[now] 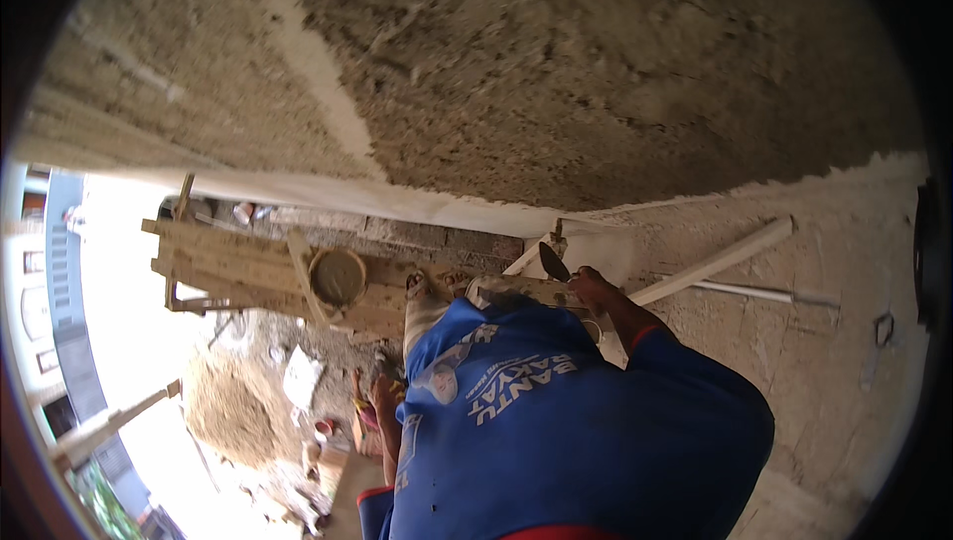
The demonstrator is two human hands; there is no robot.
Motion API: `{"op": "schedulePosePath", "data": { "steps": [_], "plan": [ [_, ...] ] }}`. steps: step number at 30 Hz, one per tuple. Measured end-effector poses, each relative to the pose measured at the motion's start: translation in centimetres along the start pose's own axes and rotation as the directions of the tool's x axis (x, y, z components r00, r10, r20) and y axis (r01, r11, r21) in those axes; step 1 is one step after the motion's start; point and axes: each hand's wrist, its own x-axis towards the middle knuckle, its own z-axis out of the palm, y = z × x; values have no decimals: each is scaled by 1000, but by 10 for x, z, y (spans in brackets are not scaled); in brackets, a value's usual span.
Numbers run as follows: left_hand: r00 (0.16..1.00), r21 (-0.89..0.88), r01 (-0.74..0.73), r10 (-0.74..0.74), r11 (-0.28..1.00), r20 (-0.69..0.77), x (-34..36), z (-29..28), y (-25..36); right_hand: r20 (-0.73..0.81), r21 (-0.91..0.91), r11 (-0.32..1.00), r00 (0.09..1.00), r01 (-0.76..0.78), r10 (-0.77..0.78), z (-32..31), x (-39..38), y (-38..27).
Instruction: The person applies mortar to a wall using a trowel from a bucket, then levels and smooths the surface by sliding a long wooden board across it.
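Observation:
My right hand [588, 287] is closed on a trowel [553, 262], its blade held at my right side near a light wooden brace. My left hand [380, 388] hangs by my left side; its fingers are too small and dark to tell whether they hold anything. My feet [417, 285] stand on a rough plank platform [238, 252]. A round bucket of grey mortar [338, 277] sits on the planks to the left of my feet. Rough grey render [576, 73] covers the wall across the upper view, with a paler strip through it.
A wooden beam [725, 250] and white pipe [745, 292] are at the right. Below the platform at left lie a sand pile [226, 406], a white sack [301, 377] and scattered rubble. A timber post [117, 426] and a bright yard with a building are at far left.

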Motion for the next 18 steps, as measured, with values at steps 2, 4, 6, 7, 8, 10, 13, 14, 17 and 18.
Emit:
{"op": "schedulePosePath", "data": {
  "steps": [2,4,6,7,8,10,13,14,17,18],
  "plan": [
    [999,77,24,-26,997,22,3,0,17,54,356,931,996,-79,64,11,5,11],
    [999,126,34,-38,991,28,10,1,38,42,386,916,994,-107,98,21,4,10],
    [999,157,39,-43,987,25,18,3,58,-77,253,967,997,24,-5,30,-3,-3],
    [999,169,38,-43,985,26,22,3,68,-139,157,987,990,38,-16,33,-9,-15],
    [999,174,32,-37,984,27,27,5,79,-140,121,992,990,47,-30,33,-17,-29],
    [999,188,10,-17,982,33,37,7,101,-85,26,1000,996,0,2,34,-37,-55],
    [998,195,-62,56,979,39,49,16,133,-79,11,999,995,53,-52,36,-59,-86],
    [993,253,-114,106,961,48,50,19,142,-74,-44,995,993,88,-91,37,-64,-91],
    [971,198,-237,227,951,74,48,27,152,-19,-58,998,999,38,-39,37,-68,-93],
    [960,107,-275,267,955,88,47,30,150,-20,7,999,999,35,-35,38,-70,-89]
  ]
}}
